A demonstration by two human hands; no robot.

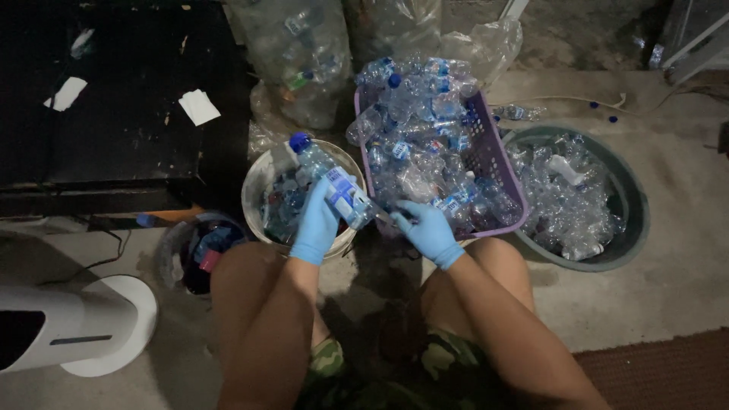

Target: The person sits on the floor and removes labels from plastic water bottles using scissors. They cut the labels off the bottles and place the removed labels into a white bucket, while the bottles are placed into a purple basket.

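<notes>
My left hand [315, 224], in a blue glove, grips a clear plastic bottle [331, 179] with a blue cap and a blue-and-white label, held tilted over a white bucket [254, 186] of peeled labels. My right hand [427, 230], also gloved in blue, is closed on a small blade [386, 218] whose tip meets the bottle's lower end. Just beyond my right hand stands a purple basket [497, 163] piled high with several labelled clear bottles.
A round dark-green tub [634, 201] of bare clear bottles sits at the right. A small container [199, 250] of coloured caps lies left of my knee. Clear sacks of bottles [304, 53] stand behind, a black table [114, 114] at the left, a white fan base [99, 326] at the lower left.
</notes>
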